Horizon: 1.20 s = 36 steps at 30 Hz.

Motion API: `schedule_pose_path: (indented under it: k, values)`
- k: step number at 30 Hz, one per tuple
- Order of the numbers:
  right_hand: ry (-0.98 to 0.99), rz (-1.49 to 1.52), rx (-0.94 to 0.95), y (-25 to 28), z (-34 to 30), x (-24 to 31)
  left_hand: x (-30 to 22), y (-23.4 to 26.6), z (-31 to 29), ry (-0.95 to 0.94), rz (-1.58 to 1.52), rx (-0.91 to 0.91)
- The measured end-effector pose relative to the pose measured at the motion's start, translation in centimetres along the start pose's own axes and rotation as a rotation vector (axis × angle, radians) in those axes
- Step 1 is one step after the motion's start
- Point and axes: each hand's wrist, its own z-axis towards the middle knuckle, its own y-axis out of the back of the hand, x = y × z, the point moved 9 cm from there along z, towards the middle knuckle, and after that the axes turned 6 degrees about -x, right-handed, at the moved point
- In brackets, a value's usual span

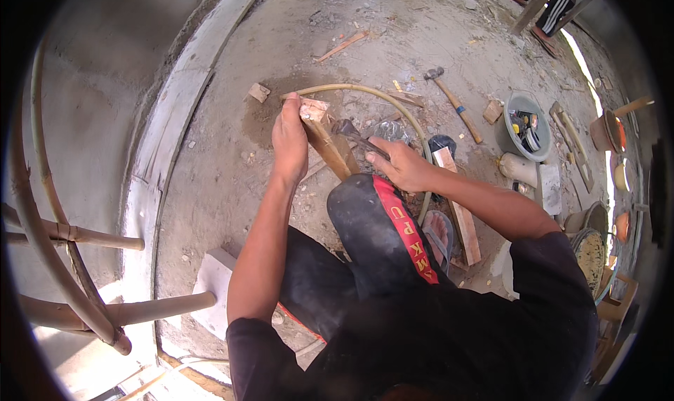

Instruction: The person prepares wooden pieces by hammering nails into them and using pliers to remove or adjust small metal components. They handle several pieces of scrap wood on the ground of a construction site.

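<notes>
Basically, the narrow brown wooden stick (324,146) with a pale, rough far end lies between the hands, long axis slanting from far left back toward the black-trousered right knee (357,201). Left hand (289,140) is nearer, clasping that far end; right hand (404,166) is curled round a dark, slim-handled tool (366,145), head just right of the stick, contact can't be told.

I'm seeing a person (456,345) wearing a black short-sleeved shirt (393,331) and black pants (358,211), with yellow letters (415,248) running down a red stripe (385,190).
</notes>
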Motion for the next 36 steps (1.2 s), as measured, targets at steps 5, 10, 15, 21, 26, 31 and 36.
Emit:
schedule_pose_path:
  k: [5,10,15,21,26,31,36]
  values:
    - [-0.208,-0.244,-0.288,3.9,-7.8,-16.6,0.9,-1.5,1.0,0.099,-0.224,-0.113]
    - [-0.593,-0.031,-0.517,8.8,-15.5,-17.9,1.5,5.0,1.3,0.075,-0.308,-0.153]
    - [-0.769,0.534,-1.140,22.5,-21.5,-22.1,-0.2,-0.5,1.7,-0.021,-0.222,-0.089]
    - [-0.843,1.080,-0.849,20.3,-26.2,-26.8,0.7,1.1,2.7,-0.055,-0.353,-0.139]
    - [-1.090,0.281,-0.718,15.9,-29.5,-24.3,-2.7,7.5,5.2,-0.200,-0.625,0.112]
    - [-0.939,-0.634,-0.500,16.8,-31.9,-28.3,-2.4,19.5,3.6,-0.332,-0.953,-0.025]
    - [-0.724,-1.002,-0.559,16.4,-25.9,-21.3,-0.4,22.5,2.2,-0.276,-1.066,-0.311]
